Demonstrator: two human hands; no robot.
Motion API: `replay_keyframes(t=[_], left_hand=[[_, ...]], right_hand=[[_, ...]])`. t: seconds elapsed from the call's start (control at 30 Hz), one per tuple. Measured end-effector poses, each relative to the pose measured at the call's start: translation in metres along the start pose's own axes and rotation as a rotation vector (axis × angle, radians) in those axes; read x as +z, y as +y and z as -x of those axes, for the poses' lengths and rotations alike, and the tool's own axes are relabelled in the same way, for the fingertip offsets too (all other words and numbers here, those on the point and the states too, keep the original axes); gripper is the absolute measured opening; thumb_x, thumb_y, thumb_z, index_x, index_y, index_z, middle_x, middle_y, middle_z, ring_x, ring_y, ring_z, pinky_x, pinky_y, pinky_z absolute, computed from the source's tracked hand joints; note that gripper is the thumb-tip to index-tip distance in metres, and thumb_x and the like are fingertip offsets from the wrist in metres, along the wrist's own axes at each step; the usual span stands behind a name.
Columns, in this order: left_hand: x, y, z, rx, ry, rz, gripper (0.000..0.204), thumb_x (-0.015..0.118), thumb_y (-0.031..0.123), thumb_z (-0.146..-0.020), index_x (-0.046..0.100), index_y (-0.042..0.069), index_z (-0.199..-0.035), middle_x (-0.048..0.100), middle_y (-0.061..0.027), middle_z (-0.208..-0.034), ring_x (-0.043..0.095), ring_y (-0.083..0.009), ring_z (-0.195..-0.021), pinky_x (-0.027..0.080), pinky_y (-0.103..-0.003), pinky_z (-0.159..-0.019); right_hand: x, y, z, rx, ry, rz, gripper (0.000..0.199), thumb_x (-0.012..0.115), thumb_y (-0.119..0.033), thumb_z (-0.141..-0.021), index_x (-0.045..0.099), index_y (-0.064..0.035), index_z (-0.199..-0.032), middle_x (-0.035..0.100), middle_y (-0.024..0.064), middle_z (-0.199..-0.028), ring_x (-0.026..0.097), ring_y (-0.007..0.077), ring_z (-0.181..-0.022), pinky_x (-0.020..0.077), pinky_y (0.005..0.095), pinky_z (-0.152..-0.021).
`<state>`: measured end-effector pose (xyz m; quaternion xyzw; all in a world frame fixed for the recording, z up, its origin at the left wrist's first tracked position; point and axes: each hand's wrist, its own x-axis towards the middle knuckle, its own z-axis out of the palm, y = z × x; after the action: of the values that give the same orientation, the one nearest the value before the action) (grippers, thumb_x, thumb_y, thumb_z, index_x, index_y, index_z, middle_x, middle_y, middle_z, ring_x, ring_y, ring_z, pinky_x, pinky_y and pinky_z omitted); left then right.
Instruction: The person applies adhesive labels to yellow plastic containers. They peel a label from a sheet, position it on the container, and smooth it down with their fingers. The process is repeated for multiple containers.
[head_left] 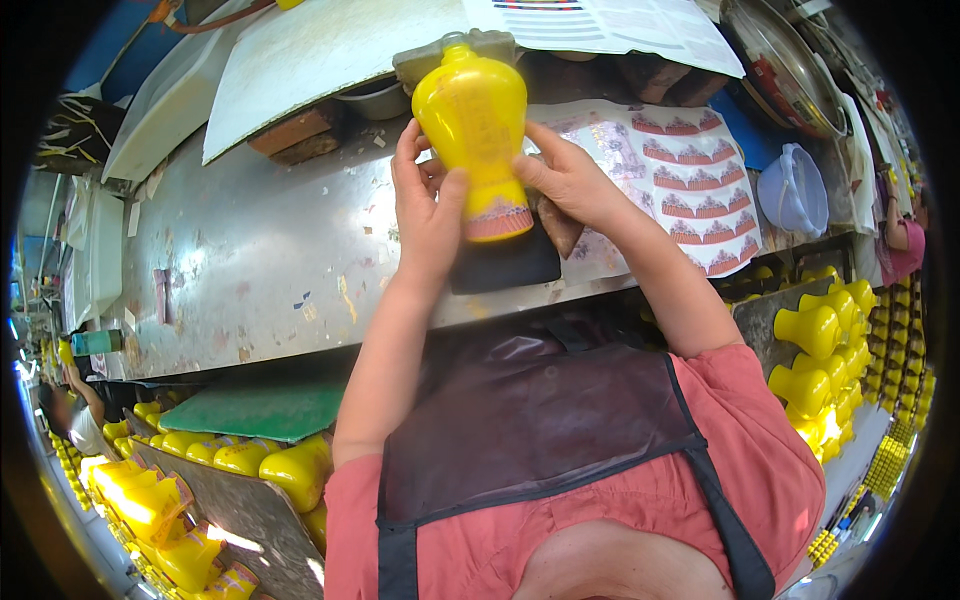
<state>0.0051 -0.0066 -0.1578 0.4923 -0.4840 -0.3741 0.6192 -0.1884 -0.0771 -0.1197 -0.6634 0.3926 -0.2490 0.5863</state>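
Note:
A glossy yellow vase-shaped bottle [470,110] stands between my hands, its narrow neck pointing away from me. A pink patterned band [499,219] wraps its lower end, just above a black block [506,264]. My left hand [430,200] is closed around the left side of the bottle, thumb near the band. On the other side my right hand [570,175] grips it, with the thumb pressed on its lower body. Beneath my right hand shows a brown wedge-like piece [560,226]. A sheet of pink scalloped decals [700,180] lies to the right on the metal table [250,270].
A white board [300,80] rests on bricks [297,132] at the back. A pale blue bucket [793,190] stands at the right. Yellow bottles fill racks at the lower left [296,472] and right [810,330]. Other people are partly visible at both far edges.

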Motion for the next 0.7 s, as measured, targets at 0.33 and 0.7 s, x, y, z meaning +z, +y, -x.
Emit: replay_keyframes(t=[0.33, 0.7], left_hand=[[0.001, 0.004, -0.001, 0.045, 0.015, 0.007, 0.055, 0.04, 0.029, -0.111, 0.026, 0.009, -0.161, 0.04, -0.0127, -0.149, 0.047, -0.0224, -0.13, 0.042, -0.038, -0.109], [0.008, 0.012, -0.035, 0.407, -0.052, -0.649, 0.065, 0.044, 0.032, -0.108, 0.023, 0.003, -0.162, 0.02, -0.0221, -0.165, 0.017, -0.0363, -0.155, 0.015, -0.045, -0.125]], right_hand=[[-0.002, -0.013, 0.005, 0.029, 0.015, -0.063, 0.065, 0.063, -0.035, -0.1, 0.043, -0.0022, -0.152, 0.069, 0.0167, -0.123, 0.069, 0.0231, -0.103, 0.0552, 0.0362, -0.088], [0.007, -0.008, -0.002, -0.029, 0.079, 0.114, 0.067, 0.063, -0.044, -0.097, 0.046, -0.0038, -0.148, 0.068, 0.0247, -0.124, 0.068, 0.0378, -0.115, 0.0519, 0.0426, -0.097]])
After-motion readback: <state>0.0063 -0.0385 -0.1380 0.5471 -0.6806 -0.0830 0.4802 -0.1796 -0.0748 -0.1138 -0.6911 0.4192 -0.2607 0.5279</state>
